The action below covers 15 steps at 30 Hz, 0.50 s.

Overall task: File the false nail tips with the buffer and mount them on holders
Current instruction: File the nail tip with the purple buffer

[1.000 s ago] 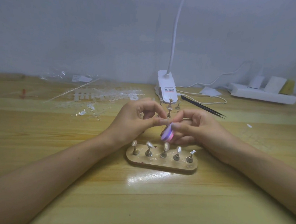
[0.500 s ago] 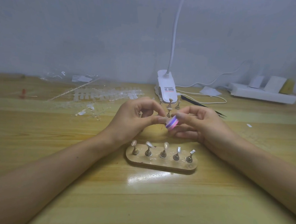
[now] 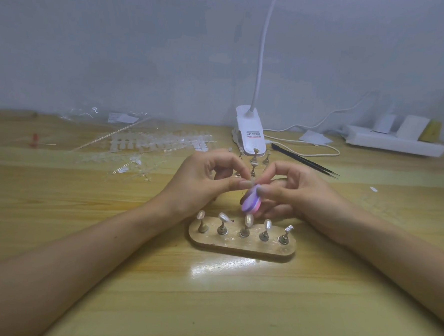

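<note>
Wooden desk (image 3: 81,237), loose clear tip strips (image 3: 149,147) off to the left. Your left hand (image 3: 202,182) is curled up, thumb and forefinger pinching a nail tip (image 3: 251,183) that's mostly hidden. Right against it is the purple-pink buffer (image 3: 250,204), gripped in your right hand (image 3: 297,195), all just behind the holder base (image 3: 239,244) with five mounted tips.

purple-and-pink foam buffer (image 3: 250,202): tilted, gripped in right hand (image 3: 292,195) | single nail tip (image 3: 250,183): pinched by left hand (image 3: 202,182) at buffer's top edge, barely visible | oblong wooden holder base (image 3: 240,248): flat, near centre; five upright metal holders (image 3: 244,232), each topped by a clear mounted tip (image 3: 248,219) | clear nail-tip strips (image 3: 152,145): scattered far left
</note>
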Tool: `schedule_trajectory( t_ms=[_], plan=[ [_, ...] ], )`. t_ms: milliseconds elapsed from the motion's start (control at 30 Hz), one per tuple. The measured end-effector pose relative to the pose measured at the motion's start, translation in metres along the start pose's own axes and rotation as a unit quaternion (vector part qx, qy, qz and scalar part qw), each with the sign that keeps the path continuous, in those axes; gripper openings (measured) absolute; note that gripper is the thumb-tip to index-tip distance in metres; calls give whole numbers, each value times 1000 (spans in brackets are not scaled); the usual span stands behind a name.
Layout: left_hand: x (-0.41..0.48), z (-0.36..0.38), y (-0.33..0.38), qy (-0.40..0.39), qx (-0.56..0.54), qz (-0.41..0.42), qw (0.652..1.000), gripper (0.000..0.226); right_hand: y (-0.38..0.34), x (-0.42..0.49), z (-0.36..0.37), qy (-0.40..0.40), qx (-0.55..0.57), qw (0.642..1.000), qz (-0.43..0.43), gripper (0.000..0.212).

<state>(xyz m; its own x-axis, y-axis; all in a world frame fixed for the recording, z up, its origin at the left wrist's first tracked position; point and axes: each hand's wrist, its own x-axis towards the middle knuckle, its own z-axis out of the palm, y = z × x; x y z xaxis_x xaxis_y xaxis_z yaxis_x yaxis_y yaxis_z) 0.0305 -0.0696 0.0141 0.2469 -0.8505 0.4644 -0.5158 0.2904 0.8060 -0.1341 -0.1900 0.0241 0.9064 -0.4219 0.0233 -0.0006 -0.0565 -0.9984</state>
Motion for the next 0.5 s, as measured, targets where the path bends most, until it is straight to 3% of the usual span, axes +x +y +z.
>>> schedule_trajectory(
  t_ms=[100,200,500],
  plan=[
    [0,0,0,6,-4,-4,1000,5,0,1,0,30,14,999,-2,21],
    [0,0,0,1,3,5,1000,4,0,0,1,0,0,1000,0,20],
    [0,0,-1,0,-15,-7,1000,5,1,2,-2,26,24,999,-9,21]
  ],
)
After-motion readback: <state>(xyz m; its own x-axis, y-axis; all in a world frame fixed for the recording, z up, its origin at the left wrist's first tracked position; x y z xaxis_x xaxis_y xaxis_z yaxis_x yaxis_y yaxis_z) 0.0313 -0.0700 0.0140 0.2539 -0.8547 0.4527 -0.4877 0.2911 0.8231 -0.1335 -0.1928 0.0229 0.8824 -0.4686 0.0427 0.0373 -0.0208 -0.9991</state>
